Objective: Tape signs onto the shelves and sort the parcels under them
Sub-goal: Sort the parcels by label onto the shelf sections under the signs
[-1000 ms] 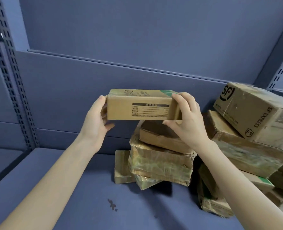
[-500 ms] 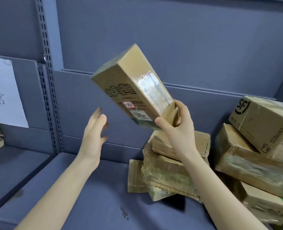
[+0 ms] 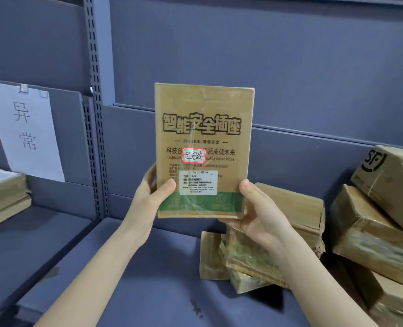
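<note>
Tilted and held by the right hand (image 3: 257, 215) alone half a second ago, the cardboard box (image 3: 203, 128) now stands upright with its printed face toward the camera. The left hand (image 3: 148, 199), which was open beside it, has taken hold too. The view has also swung left, so more of the neighbouring bay shows.

At far left a white paper sign (image 3: 24, 131) with two handwritten characters is taped by its top edge to the grey back panel (image 3: 70, 142). Below it a few flat parcels (image 3: 4, 197) lie stacked on that bay's shelf. A perforated upright (image 3: 94, 119) divides this bay from the middle one.

The left hand grips the box's lower left edge, thumb on the front face and fingers curled round the back. The box is held in the air above the blue-grey shelf (image 3: 125, 267), clear of it. Its front carries large outlined characters, a red-bordered sticker (image 3: 194, 155) with handwriting, a white printed label (image 3: 198, 182) beneath that and a green band along the bottom. The right hand grips the lower right corner, thumb against the right edge and fingers underneath and behind.

Behind the right hand a heap of taped brown parcels (image 3: 297, 213) rests on the shelf. Farther right lie larger cartons (image 3: 365, 234), and on top of them sits a tilted carton (image 3: 389, 180) printed with a black logo.
</note>
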### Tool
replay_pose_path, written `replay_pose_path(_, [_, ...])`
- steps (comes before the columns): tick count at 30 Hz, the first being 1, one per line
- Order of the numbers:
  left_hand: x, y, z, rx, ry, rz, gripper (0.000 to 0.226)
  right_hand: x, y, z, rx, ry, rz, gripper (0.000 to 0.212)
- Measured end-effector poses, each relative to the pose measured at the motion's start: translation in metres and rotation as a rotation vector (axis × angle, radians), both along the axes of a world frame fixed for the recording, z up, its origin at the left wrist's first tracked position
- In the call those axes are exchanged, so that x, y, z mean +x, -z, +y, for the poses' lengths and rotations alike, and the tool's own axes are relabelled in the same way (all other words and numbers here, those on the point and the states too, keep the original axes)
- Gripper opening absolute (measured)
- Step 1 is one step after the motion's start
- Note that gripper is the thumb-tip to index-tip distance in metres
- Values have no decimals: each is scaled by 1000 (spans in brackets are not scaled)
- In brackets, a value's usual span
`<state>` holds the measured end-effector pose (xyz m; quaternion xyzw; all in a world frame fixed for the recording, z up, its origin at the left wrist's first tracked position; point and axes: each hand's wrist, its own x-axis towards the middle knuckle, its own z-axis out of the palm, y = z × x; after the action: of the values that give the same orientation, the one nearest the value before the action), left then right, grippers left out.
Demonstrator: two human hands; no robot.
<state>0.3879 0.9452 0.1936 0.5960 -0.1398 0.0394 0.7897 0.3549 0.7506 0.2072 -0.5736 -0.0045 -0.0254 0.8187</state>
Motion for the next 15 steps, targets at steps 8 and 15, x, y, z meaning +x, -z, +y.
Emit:
replay_pose_path(8, [3,1,11,50,-24,4,71,7,4,7,58,-13,89,23])
replay_pose_path(15, [13,5,11,62,-97,60,13,3,13,17,-165,20,142,29])
